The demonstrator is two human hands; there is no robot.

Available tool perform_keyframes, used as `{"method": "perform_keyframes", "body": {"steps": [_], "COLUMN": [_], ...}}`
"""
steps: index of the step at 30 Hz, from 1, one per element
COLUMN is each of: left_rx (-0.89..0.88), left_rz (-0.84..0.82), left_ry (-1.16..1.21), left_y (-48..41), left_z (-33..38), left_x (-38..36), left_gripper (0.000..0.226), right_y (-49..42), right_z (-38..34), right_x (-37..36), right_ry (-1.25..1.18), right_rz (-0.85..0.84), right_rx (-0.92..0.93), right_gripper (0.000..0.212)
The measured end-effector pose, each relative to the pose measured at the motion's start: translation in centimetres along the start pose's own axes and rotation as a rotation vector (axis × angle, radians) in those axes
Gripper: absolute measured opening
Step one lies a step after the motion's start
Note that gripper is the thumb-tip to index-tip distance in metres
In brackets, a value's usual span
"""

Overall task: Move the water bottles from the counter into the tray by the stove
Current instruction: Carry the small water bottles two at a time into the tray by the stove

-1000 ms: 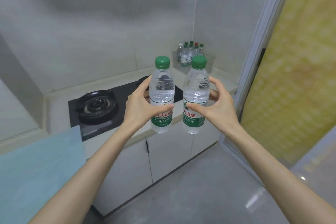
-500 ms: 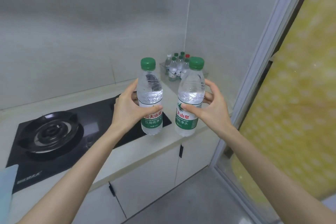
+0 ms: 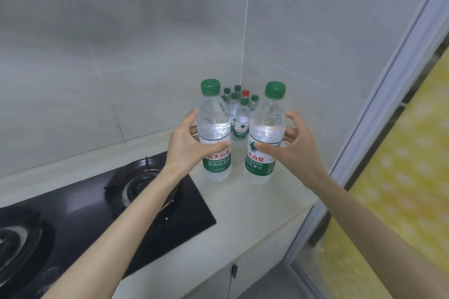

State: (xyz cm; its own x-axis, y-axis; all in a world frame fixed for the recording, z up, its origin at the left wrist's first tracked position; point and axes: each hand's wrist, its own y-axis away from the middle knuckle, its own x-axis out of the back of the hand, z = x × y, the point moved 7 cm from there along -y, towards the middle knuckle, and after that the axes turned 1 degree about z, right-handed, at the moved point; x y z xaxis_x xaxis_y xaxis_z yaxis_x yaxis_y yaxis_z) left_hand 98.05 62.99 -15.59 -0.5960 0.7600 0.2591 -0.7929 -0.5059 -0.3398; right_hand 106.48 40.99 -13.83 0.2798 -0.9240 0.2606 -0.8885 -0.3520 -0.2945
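Head view looks down into a kitchen corner. The left hand (image 3: 189, 150) grips the left bottle (image 3: 213, 126) round its middle, with the thumb across the front just above the green label and the fingers curled behind. The right hand (image 3: 294, 155) holds the right bottle (image 3: 267, 128) the same way, its thumb at the label's top edge and its fingers wrapped round the far side. Both bottles are clear, green-capped and full of water. The left one stands upright; the right one leans a little, cap toward the right. They are held side by side, near each other but apart, with their bases seen against the pale counter (image 3: 243, 209).

Behind them, showing through the gap between the two, the corner bottles (image 3: 240, 116) stand packed together where the two walls (image 3: 121, 56) meet. Most have green caps and one has a red cap (image 3: 245, 93). Their tray is too faint to make out.

A black glass stove (image 3: 189, 213) lies left of the held bottles, set into the counter. One burner (image 3: 138, 184) sits partly under the left forearm, and another burner (image 3: 14, 245) is cut off at the left edge. Below the counter is a white cabinet (image 3: 262, 264) with a small dark handle (image 3: 234, 271). On the right runs a pale door frame (image 3: 388, 104), with a yellow dotted panel (image 3: 401, 189) beyond it.
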Motion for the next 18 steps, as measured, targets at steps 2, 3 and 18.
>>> {"method": "perform_keyframes", "body": {"steps": [2, 3, 18], "left_rx": [-0.007, -0.008, 0.166], "left_rz": [0.010, 0.016, 0.200], "left_ry": [0.007, 0.010, -0.048], "left_y": [-2.8, -4.4, -19.4], "left_z": [-0.4, -0.7, -6.9], "left_x": [-1.2, -1.9, -11.1], "left_gripper": [0.092, 0.092, 0.103], "right_y": [-2.8, -4.3, -23.9], "right_z": [0.9, 1.3, 10.5], "right_x": [0.4, 0.6, 1.6], "right_ry": [0.013, 0.022, -0.061], "right_rz": [-0.002, 0.003, -0.072], "right_rx": [0.007, 0.010, -0.044], "right_gripper": [0.075, 0.076, 0.076]}}
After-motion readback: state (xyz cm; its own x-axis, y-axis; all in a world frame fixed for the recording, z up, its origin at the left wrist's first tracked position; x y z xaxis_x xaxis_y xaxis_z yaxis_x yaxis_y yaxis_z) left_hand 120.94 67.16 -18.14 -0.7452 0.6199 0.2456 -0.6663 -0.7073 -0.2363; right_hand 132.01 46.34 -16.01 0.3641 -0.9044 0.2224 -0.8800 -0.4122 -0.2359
